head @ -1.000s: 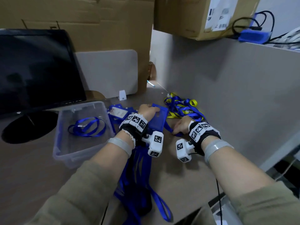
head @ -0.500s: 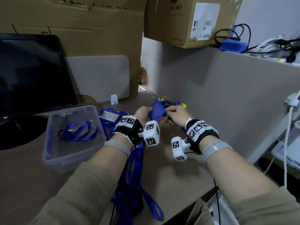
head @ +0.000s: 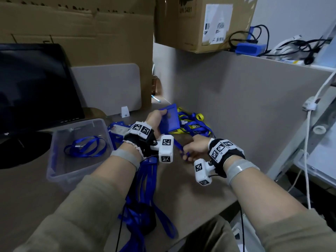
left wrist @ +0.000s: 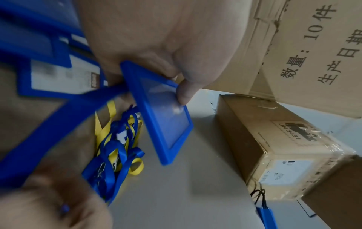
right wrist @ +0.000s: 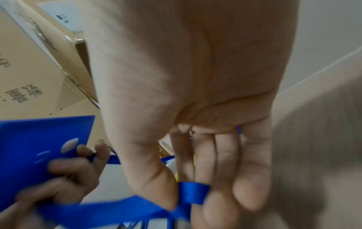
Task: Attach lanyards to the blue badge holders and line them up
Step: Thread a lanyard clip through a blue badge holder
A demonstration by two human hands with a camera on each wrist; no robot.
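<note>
From the head camera, the left hand [head: 156,118] now holds a blue badge holder [head: 170,118] lifted clear of the tabletop [head: 190,193] and tilted up on edge, where a second ago it lay flat under that hand. The right hand [head: 195,149] has drawn back from the holder, which it touched half a second ago, toward the body, and it pinches a blue lanyard [head: 179,146] that runs up toward the holder. The tangle of blue and yellow lanyards [head: 195,124] lies behind, near the partition, and a clear plastic bin [head: 78,148] with one loose lanyard sits to the left. I judge the pair is being pulled free of the pile so it can be laid in line.

In the left wrist view, the thumb and fingers [left wrist: 184,91] clamp the holder's frame at one short end, its clear window facing the camera. A blue strap [left wrist: 64,122] crosses from that end; whether it is clipped on cannot be told. Other holders [left wrist: 58,77] lie on the tabletop behind.

In the right wrist view, the thumb and curled fingers [right wrist: 225,155] grip the blue ribbon [right wrist: 192,192], which stretches toward the left hand and the holder's back face [right wrist: 39,139]. The strap looks stretched taut between the hands, so lining up seems next.
</note>
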